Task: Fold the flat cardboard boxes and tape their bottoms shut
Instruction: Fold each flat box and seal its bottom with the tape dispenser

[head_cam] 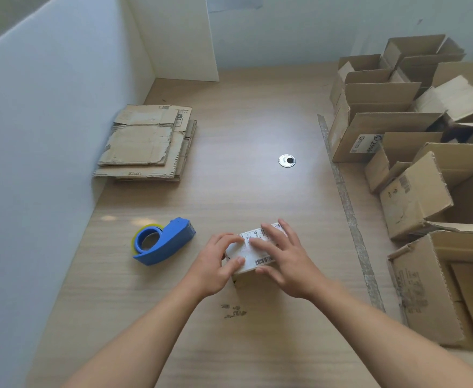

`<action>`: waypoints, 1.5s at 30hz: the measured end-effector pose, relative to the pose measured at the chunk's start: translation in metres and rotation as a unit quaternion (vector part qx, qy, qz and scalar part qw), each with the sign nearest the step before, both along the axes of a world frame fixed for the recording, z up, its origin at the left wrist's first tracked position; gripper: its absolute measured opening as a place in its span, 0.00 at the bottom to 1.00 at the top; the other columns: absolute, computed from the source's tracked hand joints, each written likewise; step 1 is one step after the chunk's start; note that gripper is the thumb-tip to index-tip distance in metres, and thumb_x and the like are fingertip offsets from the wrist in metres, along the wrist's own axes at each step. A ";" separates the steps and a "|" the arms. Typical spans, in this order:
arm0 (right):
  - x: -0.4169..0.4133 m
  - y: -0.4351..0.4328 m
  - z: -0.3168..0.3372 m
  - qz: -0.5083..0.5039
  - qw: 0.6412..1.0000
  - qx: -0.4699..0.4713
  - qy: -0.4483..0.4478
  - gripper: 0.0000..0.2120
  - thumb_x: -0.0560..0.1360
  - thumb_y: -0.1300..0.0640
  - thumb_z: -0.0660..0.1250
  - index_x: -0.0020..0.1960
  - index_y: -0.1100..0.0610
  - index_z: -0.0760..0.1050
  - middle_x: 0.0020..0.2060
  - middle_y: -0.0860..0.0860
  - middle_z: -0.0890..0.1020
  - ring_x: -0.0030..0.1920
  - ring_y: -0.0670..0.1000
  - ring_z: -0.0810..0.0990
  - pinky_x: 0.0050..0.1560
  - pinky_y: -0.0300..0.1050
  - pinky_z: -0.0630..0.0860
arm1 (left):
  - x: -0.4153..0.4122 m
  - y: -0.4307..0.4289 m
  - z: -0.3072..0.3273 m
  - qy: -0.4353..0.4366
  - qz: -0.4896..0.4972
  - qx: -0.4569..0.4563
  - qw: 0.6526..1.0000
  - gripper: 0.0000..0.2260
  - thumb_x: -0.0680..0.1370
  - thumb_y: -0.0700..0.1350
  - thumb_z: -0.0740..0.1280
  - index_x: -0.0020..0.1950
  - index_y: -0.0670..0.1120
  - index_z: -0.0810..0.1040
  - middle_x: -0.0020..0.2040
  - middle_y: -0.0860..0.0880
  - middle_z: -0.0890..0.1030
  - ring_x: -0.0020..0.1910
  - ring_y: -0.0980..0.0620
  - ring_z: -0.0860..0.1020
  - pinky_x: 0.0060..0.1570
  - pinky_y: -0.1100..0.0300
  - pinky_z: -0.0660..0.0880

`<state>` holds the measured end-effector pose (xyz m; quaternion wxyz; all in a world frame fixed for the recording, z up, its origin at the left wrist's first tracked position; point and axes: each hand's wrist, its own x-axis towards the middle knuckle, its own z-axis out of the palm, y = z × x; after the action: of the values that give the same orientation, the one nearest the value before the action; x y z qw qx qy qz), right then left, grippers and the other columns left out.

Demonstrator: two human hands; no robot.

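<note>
We work at a wooden table point(229, 191). Along its right side stands a crowd of erected boxes point(414, 141), open tops up, so we judge a good share of the folding done, though their bottoms are hidden and we cannot tell whether they are taped. A long tape strip point(347, 208) lies on the tabletop just beside them. On the far left a stack of flat boxes point(145, 144) waits against the partition, so several remain to be folded. Nearer us on the left the blue tape dispenser point(165, 242) lies on the table, apart from both hands.

Between our hands, near the front middle, sits the small box point(250, 257), a labelled white face up. Our left hand point(217, 264) curls round its left end, thumb on the face. Our right hand point(288, 259) lies flat across the top, fingers spread, pressing. We judge the flaps held closed and the taping of this one not yet done.
</note>
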<state>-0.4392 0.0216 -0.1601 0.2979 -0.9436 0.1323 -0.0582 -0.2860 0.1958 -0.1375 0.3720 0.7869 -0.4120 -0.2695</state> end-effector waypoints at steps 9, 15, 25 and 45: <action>-0.001 0.004 0.019 0.004 0.994 -0.060 0.088 0.32 0.75 0.32 0.44 0.77 0.37 0.58 0.80 0.42 0.48 0.78 0.51 0.34 0.72 0.57 0.59 | 0.064 0.040 0.001 -0.238 0.165 0.139 0.947 0.26 0.76 0.55 0.62 0.73 0.48 0.70 0.64 0.45 0.75 0.64 0.41 0.72 0.66 0.48 0.65; 0.001 0.011 0.028 -0.019 0.989 -0.080 0.124 0.29 0.75 0.32 0.50 0.75 0.34 0.59 0.80 0.42 0.50 0.79 0.52 0.40 0.71 0.57 0.56 | 0.090 0.057 -0.016 -0.284 0.098 0.361 0.883 0.31 0.80 0.56 0.61 0.80 0.59 0.50 0.69 0.46 0.69 0.66 0.44 0.68 0.67 0.52 0.63; 0.029 0.023 0.017 0.011 0.988 -0.153 -0.007 0.19 0.79 0.49 0.55 0.68 0.53 0.69 0.70 0.58 0.70 0.72 0.63 0.65 0.73 0.64 0.62 | 0.112 0.066 -0.029 -0.222 0.110 0.377 0.892 0.31 0.83 0.55 0.55 0.78 0.65 0.37 0.53 0.46 0.71 0.48 0.45 0.74 0.49 0.54 0.68; 0.041 0.019 0.034 -0.145 0.955 0.243 -0.090 0.23 0.78 0.42 0.57 0.72 0.31 0.60 0.56 0.34 0.74 0.63 0.48 0.73 0.66 0.53 0.69 | 0.056 0.036 0.078 -0.310 -0.094 0.087 0.942 0.26 0.77 0.63 0.55 0.73 0.70 0.52 0.48 0.52 0.78 0.36 0.49 0.72 0.37 0.55 0.75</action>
<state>-0.3986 0.0405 -0.1261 0.5169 -0.8043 0.2508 -0.1519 -0.2296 0.2318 -0.0598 0.1288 0.8186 -0.5538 -0.0813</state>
